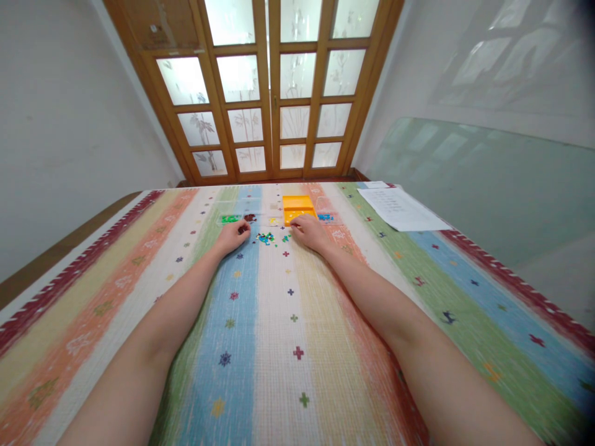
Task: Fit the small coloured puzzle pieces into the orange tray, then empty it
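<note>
My left hand point(233, 236) rests beside a loose pile of small mixed coloured pieces point(266, 238), its fingertips curled together. What they hold, if anything, is too small to make out. My right hand point(310, 233) lies at the near edge of an orange box point(299, 202), fingers bent inward and pinched; any piece in them is hidden. Small green pieces point(229, 218) sit in a clear container just beyond my left hand, with brown pieces point(250, 217) next to them. Yellow pieces point(273, 221) lie left of the orange box. Blue pieces point(326, 217) are to its right. A few green pieces point(285, 238) lie between my hands.
A striped, patterned cloth point(279, 334) covers the table. Sheets of printed paper point(400, 209) lie at the far right. Beyond the table's far edge stand wooden doors point(274, 105) with frosted panes, and a glass panel point(488, 179) leans along the right wall.
</note>
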The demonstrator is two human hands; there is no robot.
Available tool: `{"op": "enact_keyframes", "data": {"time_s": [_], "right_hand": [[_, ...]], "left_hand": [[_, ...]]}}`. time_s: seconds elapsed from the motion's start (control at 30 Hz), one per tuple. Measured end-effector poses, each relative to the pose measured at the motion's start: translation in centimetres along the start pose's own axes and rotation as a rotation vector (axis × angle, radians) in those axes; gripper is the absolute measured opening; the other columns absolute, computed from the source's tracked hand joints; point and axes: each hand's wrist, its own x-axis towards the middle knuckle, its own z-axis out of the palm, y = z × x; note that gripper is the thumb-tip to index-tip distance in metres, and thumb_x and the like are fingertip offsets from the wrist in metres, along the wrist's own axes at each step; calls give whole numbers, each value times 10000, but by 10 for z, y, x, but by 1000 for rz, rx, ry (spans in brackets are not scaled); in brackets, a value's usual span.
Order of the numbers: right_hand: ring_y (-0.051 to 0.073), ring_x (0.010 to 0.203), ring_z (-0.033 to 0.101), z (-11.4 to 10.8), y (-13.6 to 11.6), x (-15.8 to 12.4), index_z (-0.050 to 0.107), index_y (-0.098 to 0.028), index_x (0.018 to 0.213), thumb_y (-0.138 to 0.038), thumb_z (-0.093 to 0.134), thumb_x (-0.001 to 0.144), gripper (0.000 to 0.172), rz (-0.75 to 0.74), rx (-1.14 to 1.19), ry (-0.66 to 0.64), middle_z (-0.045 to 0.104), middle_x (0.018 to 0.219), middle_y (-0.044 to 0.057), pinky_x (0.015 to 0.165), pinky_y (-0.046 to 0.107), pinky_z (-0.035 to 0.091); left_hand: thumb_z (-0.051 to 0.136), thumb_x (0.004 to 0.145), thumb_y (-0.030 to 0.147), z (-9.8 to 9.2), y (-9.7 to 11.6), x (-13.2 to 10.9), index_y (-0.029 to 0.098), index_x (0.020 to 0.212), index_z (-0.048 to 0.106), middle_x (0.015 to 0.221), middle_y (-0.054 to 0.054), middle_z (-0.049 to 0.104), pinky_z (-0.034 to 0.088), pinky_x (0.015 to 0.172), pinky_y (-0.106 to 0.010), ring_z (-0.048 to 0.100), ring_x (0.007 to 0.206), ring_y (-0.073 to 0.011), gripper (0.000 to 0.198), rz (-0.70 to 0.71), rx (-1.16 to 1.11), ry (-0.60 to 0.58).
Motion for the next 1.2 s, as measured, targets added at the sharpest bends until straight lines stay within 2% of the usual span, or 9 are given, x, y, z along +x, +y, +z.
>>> {"op": "enact_keyframes", "data": {"time_s": [0.17, 0.53, 0.7, 0.9, 1.0, 1.2], "right_hand": [[260, 1032, 636, 2, 2, 0, 771, -214, 1054, -218, 538, 992, 240, -6, 7, 7, 764, 1072, 99, 931, 397, 477], [255, 1035, 643, 5, 5, 0, 771, -223, 1051, -219, 560, 990, 220, -1, 7, -13, 765, 1088, 90, 921, 382, 475], [260, 1031, 644, 2, 3, 0, 772, -213, 1052, -224, 556, 994, 225, -8, 9, -19, 764, 1084, 99, 918, 389, 478], [255, 1029, 646, 1, 1, -1, 773, -216, 1050, -223, 553, 995, 227, -5, 18, -13, 766, 1082, 94, 915, 383, 474], [253, 1013, 646, 1, 0, -1, 773, -211, 1046, -213, 562, 987, 219, -7, 18, -13, 767, 1071, 91, 901, 377, 471], [250, 1032, 643, -1, -1, -1, 774, -205, 1053, -206, 567, 997, 214, 0, 16, -24, 764, 1085, 98, 914, 364, 462]], "left_hand": [[611, 826, 260, -4, -14, 4, 220, 878, 683, 784, -11, 650, 442, 709, -302, 568, 729, -193, 98, -94, -133, 182], [623, 833, 280, -16, -49, 12, 154, 1009, 734, 861, -48, 699, 462, 646, -261, 564, 651, -149, 244, -399, -399, 517], [582, 825, 275, -17, -55, 12, 114, 1208, 719, 1049, -111, 759, 450, 579, -230, 502, 567, -94, 437, -467, -476, 508], [581, 778, 241, -16, -58, 11, 106, 1293, 701, 1181, -142, 766, 455, 536, -221, 455, 506, -58, 546, -462, -496, 491], [574, 799, 241, -15, -59, 11, 111, 1321, 695, 1186, -136, 770, 479, 563, -225, 511, 544, -74, 552, -476, -469, 494], [556, 864, 290, -15, -58, 10, 122, 1306, 693, 1171, -138, 771, 531, 658, -271, 652, 765, -163, 492, -445, -388, 471]]}}
